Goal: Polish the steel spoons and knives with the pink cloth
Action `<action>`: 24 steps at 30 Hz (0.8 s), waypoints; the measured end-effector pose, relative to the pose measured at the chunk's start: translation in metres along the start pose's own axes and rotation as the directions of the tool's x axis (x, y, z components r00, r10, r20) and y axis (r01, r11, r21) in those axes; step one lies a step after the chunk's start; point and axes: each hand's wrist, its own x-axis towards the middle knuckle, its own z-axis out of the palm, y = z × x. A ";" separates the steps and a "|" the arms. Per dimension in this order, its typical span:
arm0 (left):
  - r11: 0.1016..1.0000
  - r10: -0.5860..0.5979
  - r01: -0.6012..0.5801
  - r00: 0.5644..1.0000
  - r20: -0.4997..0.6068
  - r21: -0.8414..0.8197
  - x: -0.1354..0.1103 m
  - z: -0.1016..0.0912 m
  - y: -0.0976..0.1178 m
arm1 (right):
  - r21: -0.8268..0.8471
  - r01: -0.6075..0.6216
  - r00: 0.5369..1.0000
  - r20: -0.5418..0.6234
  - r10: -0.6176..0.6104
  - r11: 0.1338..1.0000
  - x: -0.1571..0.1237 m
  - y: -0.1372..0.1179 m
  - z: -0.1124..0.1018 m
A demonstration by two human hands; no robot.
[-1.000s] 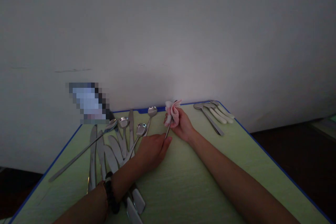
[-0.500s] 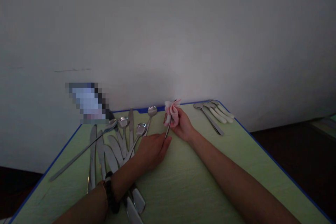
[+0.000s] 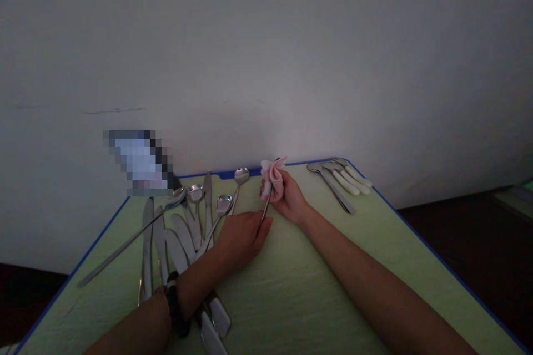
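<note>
My left hand (image 3: 241, 238) is closed on the near end of a thin metal utensil (image 3: 266, 208). Its far part is wrapped in a pink and white cloth (image 3: 272, 177), so I cannot tell its kind. The fingers of my right hand (image 3: 291, 199) are closed around that cloth. Under and beside my left forearm lie several table knives (image 3: 175, 252) and spoons, among them a square-bowled spoon (image 3: 224, 205), a round-bowled spoon (image 3: 241, 176) and a long-handled spoon (image 3: 133, 238).
On the far right of the green, blue-edged table (image 3: 283, 299) lie a metal spoon (image 3: 333, 188) and several pieces of cutlery with white handles (image 3: 346, 182). A blurred-out phone-like object (image 3: 139, 161) leans at the back left. A pale wall (image 3: 266, 55) rises behind the table.
</note>
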 end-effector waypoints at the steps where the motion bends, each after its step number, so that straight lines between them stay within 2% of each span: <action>1: 1.000 0.001 -0.001 1.000 -0.003 -0.001 0.000 0.000 0.000 | -0.001 0.000 1.000 -0.003 0.000 1.000 0.000 0.000 0.000; 7: 1.000 0.004 -0.004 1.000 -0.006 -0.002 0.000 0.000 0.000 | -0.015 -0.021 0.999 -0.033 0.021 1.000 -0.001 -0.001 0.002; 24: 1.000 0.003 -0.003 1.000 -0.010 0.000 0.000 0.002 -0.001 | -0.038 -0.030 1.000 -0.005 0.030 0.999 -0.001 -0.001 0.000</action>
